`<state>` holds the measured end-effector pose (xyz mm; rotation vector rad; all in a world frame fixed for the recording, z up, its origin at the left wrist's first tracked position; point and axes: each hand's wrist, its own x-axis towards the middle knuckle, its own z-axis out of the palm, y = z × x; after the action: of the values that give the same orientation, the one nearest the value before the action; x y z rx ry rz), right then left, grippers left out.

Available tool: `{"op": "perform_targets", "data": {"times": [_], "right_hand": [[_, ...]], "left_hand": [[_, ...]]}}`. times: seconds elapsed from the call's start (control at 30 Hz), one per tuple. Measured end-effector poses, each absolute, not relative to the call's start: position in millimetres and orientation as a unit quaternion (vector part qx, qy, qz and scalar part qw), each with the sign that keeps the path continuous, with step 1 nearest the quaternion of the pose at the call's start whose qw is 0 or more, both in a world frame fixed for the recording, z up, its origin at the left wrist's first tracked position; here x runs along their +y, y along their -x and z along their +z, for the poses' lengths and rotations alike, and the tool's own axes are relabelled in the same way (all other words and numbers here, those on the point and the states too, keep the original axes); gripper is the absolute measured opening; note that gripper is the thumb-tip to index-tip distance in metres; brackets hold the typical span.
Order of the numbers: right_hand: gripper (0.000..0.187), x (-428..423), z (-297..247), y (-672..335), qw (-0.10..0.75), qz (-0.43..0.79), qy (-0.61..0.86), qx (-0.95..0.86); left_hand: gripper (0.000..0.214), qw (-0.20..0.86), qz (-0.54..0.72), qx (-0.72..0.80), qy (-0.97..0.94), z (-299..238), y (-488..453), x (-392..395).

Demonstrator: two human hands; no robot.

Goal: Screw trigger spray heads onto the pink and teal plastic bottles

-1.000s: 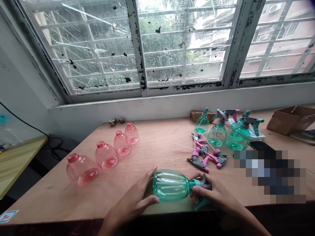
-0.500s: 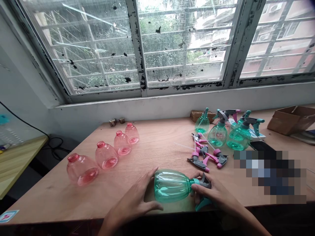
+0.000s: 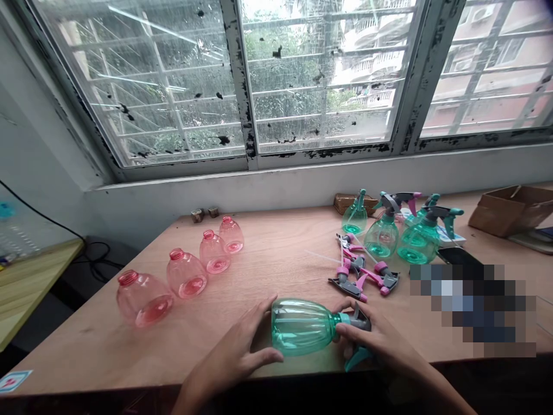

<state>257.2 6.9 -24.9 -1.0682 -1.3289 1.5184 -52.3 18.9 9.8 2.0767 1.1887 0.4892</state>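
A clear green spray bottle (image 3: 302, 326) lies on its side just above the near edge of the table, its base to the left. My right hand (image 3: 367, 331) grips it around the neck and the grey and teal spray head. At the base end my left hand (image 3: 248, 340) is open, with thumb and fingers spread around the bottom of the bottle; whether its fingertips touch is hard to tell. Beyond the bottle lie several grey and pink spray heads (image 3: 356, 274) in a loose pile.
Several pink bottles (image 3: 186, 275) without heads stand in a slanting row on the left. At the back right are several green spray bottles (image 3: 381, 236) with heads fitted, a cardboard box (image 3: 496, 213) and a dark phone (image 3: 460, 259). A window (image 3: 324, 86) spans the wall behind.
Almost nothing differs. My left thumb has shifted very slightly left, and the green bottle remains in my right hand at the same spot.
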Motion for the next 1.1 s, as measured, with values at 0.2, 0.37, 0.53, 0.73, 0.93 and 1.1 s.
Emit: {"op": "perform_targets", "data": {"times": [0.2,0.37,0.53,0.73,0.93,1.1], "right_hand": [[0.040,6.9,-26.5,-258.1,0.420,0.604,0.426,-0.526],[0.041,6.7,-24.2,-257.3,0.414,0.603,0.428,-0.531],[0.041,6.3,-23.9,-257.6,0.410,0.608,0.424,-0.532],[0.041,5.3,-23.7,-257.6,0.407,0.606,0.425,-0.535],[0.041,6.0,-25.0,-258.8,0.407,0.618,0.414,-0.530],[0.040,6.0,-25.1,-259.8,0.416,0.608,0.420,-0.529]], "left_hand": [[0.091,0.324,0.188,0.467,-0.801,7.8,50.8,20.0],[0.092,0.309,0.178,0.458,-0.815,6.4,53.0,20.5],[0.085,0.310,0.177,0.431,-0.829,5.3,56.2,21.5],[0.068,0.321,0.190,0.419,-0.828,3.3,58.6,22.3],[0.075,0.323,0.174,0.458,-0.810,8.0,55.4,19.4],[0.081,0.321,0.186,0.458,-0.808,9.3,52.8,19.3]]}}
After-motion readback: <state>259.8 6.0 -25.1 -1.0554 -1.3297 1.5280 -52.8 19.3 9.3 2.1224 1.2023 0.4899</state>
